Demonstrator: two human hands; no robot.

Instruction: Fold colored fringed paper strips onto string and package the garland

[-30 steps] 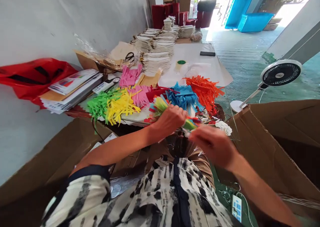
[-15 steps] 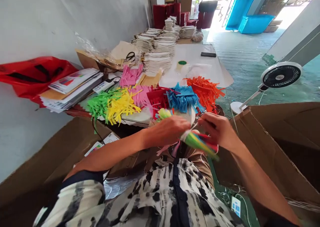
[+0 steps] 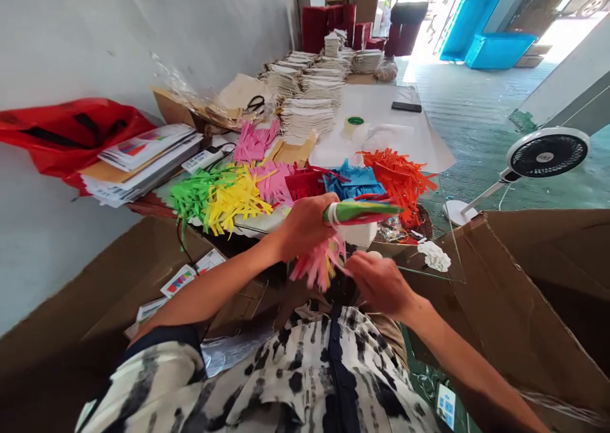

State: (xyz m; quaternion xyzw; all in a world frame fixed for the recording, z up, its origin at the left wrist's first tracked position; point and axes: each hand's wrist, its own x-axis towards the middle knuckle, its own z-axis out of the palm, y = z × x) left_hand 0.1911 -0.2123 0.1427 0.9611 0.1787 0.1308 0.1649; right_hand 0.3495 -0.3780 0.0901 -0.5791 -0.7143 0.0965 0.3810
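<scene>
Paper-fringe roll point(image 3: 362, 212) clamped in left hand point(image 3: 305, 226), right hand point(image 3: 381, 285) apart just beside its pink strips point(image 3: 318, 264); seems mid-wrapping, loose strips want gathering next.

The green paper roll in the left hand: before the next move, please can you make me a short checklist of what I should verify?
1. Left hand grip on the green paper roll: ok, the hand is closed around it.
2. White band on the roll: ok, it goes around the roll beside the hand.
3. Pink paper fringe under the roll: cannot tell if it is fixed, the hand hides the join.
4. Right hand: ok, it shows nothing held and is close to the fringe.
5. Yellow paper fringe and orange paper fringe: ok, both lie apart from the hands.
</scene>
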